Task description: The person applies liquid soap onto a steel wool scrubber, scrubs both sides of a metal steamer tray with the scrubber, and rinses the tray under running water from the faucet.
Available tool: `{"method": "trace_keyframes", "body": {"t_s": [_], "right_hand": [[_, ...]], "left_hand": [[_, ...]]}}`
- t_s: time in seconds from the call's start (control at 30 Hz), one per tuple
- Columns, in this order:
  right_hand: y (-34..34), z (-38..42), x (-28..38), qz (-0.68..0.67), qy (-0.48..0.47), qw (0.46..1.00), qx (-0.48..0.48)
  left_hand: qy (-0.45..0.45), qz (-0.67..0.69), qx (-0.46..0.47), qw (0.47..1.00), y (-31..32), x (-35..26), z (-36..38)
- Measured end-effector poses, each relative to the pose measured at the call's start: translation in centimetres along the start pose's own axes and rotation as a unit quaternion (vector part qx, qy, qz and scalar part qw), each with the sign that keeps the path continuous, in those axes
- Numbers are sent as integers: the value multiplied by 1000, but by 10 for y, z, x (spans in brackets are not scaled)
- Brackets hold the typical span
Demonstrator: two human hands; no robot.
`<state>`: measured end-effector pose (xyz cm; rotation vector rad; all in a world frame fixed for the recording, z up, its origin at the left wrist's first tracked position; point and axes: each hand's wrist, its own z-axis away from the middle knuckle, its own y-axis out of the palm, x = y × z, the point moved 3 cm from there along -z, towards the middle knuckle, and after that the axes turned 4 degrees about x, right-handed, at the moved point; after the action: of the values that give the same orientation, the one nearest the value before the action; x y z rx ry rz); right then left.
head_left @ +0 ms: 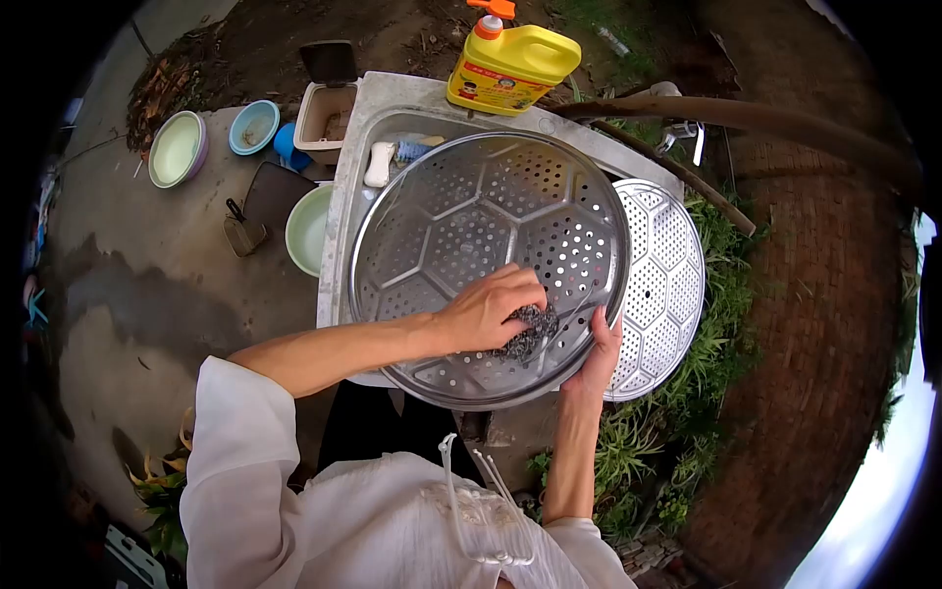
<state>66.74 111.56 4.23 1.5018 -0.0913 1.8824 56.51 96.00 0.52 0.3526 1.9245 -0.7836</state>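
Perforated metal tray (471, 245) lies over the sink (339, 211), in front of the person. Left hand (489, 309) bunches a dark scouring pad (531, 334) against its face; right hand (597, 359) grips the near right rim. Probably stiff, fairly light for its breadth, not fragile; slippery if wet. Raised rim looks the surest hold; flat face offers little purchase.
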Motion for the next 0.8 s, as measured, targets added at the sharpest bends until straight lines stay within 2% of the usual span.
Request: {"method": "trace_keyframes", "body": {"t_s": [0.07,0.1,0.23,0.3,0.33,0.37,0.43,0.47,0.5,0.57,0.6,0.7,0.73,0.8], "right_hand": [[-4,3,-7,-23,15,999,-22],[-3,7,-7,-17,16,999,-25],[3,4,-6,-32,-16,999,-29],[4,4,-4,-14,2,1000,-16],[10,8,-3,-24,3,999,-39],[9,11,-5,-24,5,999,-41],[5,12,-7,-34,18,998,-57],[6,12,-7,-30,12,998,-61],[8,10,-5,-32,7,998,-58],[13,12,-6,-40,3,999,-37],[10,14,-7,-31,5,999,-41],[13,16,-10,-34,13,996,-81],[12,16,-11,-34,2,998,-61],[17,12,-10,-35,-4,998,-49]], "left_hand": [[9,11,40,999,6,-1,19],[-67,-29,-11,997,-6,22,8],[-109,-26,-49,992,-20,24,-2],[-16,24,41,999,7,-26,24],[-16,7,35,999,3,-26,27],[-60,7,8,998,-2,-9,25],[-101,-58,-58,992,-25,43,20],[-116,-53,-69,989,-32,41,24],[-112,-40,-38,992,-21,24,30],[15,42,32,998,-1,-40,42],[18,33,38,999,3,-39,44],[-94,-24,-20,995,-20,11,32],[-112,-36,-38,992,-28,20,29],[-38,-13,7,999,-16,-12,43]]}}
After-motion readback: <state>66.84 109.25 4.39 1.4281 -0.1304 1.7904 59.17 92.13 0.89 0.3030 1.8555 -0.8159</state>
